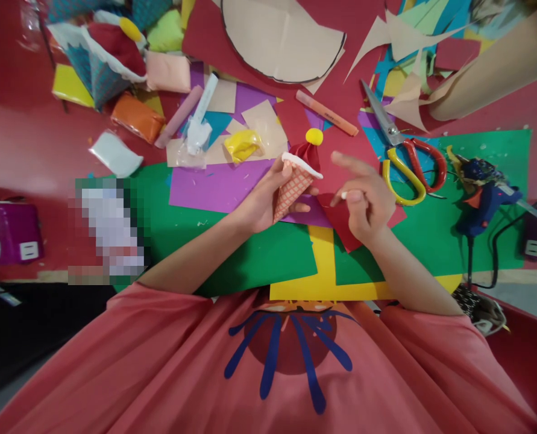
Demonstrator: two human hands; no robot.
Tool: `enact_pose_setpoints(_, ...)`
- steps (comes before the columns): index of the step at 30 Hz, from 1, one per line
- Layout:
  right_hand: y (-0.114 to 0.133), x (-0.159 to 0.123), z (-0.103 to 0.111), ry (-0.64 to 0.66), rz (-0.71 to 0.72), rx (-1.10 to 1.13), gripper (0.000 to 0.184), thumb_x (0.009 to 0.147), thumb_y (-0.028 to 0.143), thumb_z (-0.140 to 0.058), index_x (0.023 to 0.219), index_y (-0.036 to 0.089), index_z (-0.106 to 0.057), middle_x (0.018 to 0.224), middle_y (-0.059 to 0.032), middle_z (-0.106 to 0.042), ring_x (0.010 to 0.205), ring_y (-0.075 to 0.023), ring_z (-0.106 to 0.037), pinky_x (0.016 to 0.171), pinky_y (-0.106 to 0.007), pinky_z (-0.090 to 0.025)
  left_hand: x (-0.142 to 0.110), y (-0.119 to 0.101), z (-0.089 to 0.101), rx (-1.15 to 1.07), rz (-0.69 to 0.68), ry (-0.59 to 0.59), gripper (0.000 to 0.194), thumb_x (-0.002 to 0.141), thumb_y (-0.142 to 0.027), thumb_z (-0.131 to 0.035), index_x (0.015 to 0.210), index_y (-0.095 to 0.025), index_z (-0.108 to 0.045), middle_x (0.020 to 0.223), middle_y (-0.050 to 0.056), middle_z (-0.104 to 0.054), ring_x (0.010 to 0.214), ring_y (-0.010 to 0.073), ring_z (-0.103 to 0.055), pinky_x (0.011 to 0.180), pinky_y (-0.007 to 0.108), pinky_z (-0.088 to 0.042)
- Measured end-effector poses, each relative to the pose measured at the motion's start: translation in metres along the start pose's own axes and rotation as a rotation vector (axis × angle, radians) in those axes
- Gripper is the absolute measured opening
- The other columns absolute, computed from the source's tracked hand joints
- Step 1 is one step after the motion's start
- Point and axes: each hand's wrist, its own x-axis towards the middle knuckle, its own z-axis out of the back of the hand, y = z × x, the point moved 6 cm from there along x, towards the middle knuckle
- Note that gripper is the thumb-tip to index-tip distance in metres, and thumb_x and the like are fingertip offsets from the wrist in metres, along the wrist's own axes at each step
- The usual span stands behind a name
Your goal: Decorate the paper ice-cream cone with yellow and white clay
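Observation:
My left hand [263,202] is closed around a small paper ice-cream cone [292,191], orange-checked with a white rim, a red top and a yellow ball [314,137] on its tip. My right hand [363,196] hovers just right of the cone, index finger stretched out, the other fingers curled around a small white bit [344,196] that I cannot name. Both hands are above purple [214,187], red and green [431,235] paper sheets.
Scissors [408,160] with red and yellow handles lie to the right, a blue glue gun [483,199] beyond them. An orange marker [326,113], coloured clay packets [137,117], a larger cone [99,72] and paper scraps crowd the back. Another person's arm [489,72] reaches in top right.

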Motion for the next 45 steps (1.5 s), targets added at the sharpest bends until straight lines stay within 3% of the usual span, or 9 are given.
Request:
enact_pose_setpoints(3,0.011,-0.002,-0.009,0.112,0.179,-0.035,0.015,0.096,0.020,-0.045,0.085,0.022,-0.055,0.114,-0.0073,-0.074,0.104,-0.0180,-0.072,0.069,-0.026,-0.060,0.000,0.001,0.000,0.002,-0.008,-0.028,0.022,0.091,-0.037,-0.057,0.104,-0.021,-0.058,0.092,0.000,-0.071,0.087,0.0159,-0.072,0.067,0.023,-0.059)
enact_pose_setpoints(7,0.011,-0.002,-0.016,0.153,0.199,-0.098,0.015,0.095,0.018,-0.046,0.083,0.021,-0.053,0.110,-0.0090,-0.075,0.094,-0.0141,-0.075,0.062,-0.019,-0.057,0.000,0.003,0.002,0.020,0.006,-0.049,0.021,0.090,-0.039,-0.058,0.096,-0.020,-0.058,0.089,0.000,-0.070,0.092,0.0188,-0.071,0.069,0.026,-0.059)
enact_pose_setpoints(11,0.011,-0.002,-0.012,0.090,0.186,-0.049,0.017,0.097,0.020,-0.043,0.084,0.021,-0.054,0.114,-0.0088,-0.074,0.107,-0.0171,-0.071,0.071,-0.024,-0.059,0.001,0.000,0.001,0.028,-0.022,-0.034,0.021,0.087,-0.038,-0.063,0.095,-0.020,-0.055,0.089,-0.001,-0.069,0.081,0.0152,-0.071,0.064,0.024,-0.059)
enact_pose_setpoints(16,0.004,-0.003,-0.013,0.148,0.077,-0.052,0.019,0.099,0.024,-0.040,0.087,0.022,-0.055,0.120,-0.0077,-0.072,0.110,-0.0187,-0.070,0.079,-0.031,-0.061,0.001,-0.003,0.002,0.111,-0.083,-0.007,0.030,0.082,-0.042,-0.068,0.100,-0.022,-0.054,0.093,-0.001,-0.068,0.084,0.0157,-0.071,0.064,0.024,-0.059)
enact_pose_setpoints(22,-0.002,-0.004,-0.003,0.027,-0.028,-0.008,0.017,0.099,0.030,-0.042,0.092,0.024,-0.057,0.123,-0.0056,-0.070,0.112,-0.0185,-0.069,0.084,-0.032,-0.062,0.002,-0.011,0.003,0.287,-0.338,0.021,0.052,0.073,-0.046,-0.077,0.115,-0.027,-0.051,0.108,0.001,-0.064,0.102,0.0206,-0.067,0.082,0.031,-0.058)
enact_pose_setpoints(27,0.006,-0.001,-0.011,0.165,0.078,-0.103,0.016,0.100,0.028,-0.040,0.093,0.024,-0.055,0.126,-0.0073,-0.069,0.116,-0.0193,-0.067,0.081,-0.033,-0.063,-0.001,-0.017,0.008,0.498,-0.618,-0.038,0.051,0.070,-0.049,-0.079,0.111,-0.029,-0.055,0.112,0.001,-0.056,0.119,0.0233,-0.057,0.096,0.035,-0.051)
enact_pose_setpoints(36,0.010,0.001,-0.011,0.126,0.180,-0.117,0.011,0.095,0.020,-0.046,0.093,0.023,-0.057,0.120,-0.0087,-0.072,0.106,-0.0182,-0.072,0.074,-0.029,-0.062,-0.004,-0.017,0.005,0.613,-0.617,-0.007,0.048,0.076,-0.050,-0.074,0.112,-0.029,-0.051,0.109,0.001,-0.056,0.085,0.0128,-0.064,0.070,0.027,-0.058)
enact_pose_setpoints(42,0.012,-0.001,-0.012,0.146,0.194,-0.146,0.009,0.094,0.018,-0.049,0.090,0.021,-0.056,0.119,-0.0103,-0.073,0.099,-0.0169,-0.074,0.062,-0.023,-0.058,-0.008,-0.020,0.005,0.729,-0.700,-0.050,0.049,0.077,-0.050,-0.073,0.113,-0.028,-0.050,0.113,0.003,-0.056,0.101,0.0167,-0.062,0.072,0.024,-0.055)
enact_pose_setpoints(45,0.014,-0.001,-0.011,0.117,0.222,-0.172,0.008,0.094,0.018,-0.050,0.089,0.021,-0.056,0.118,-0.0107,-0.073,0.093,-0.0159,-0.075,0.059,-0.022,-0.056,-0.010,-0.022,0.005,0.766,-0.763,-0.066,0.047,0.077,-0.045,-0.075,0.115,-0.029,-0.051,0.115,0.001,-0.054,0.113,0.0177,-0.056,0.090,0.028,-0.052)
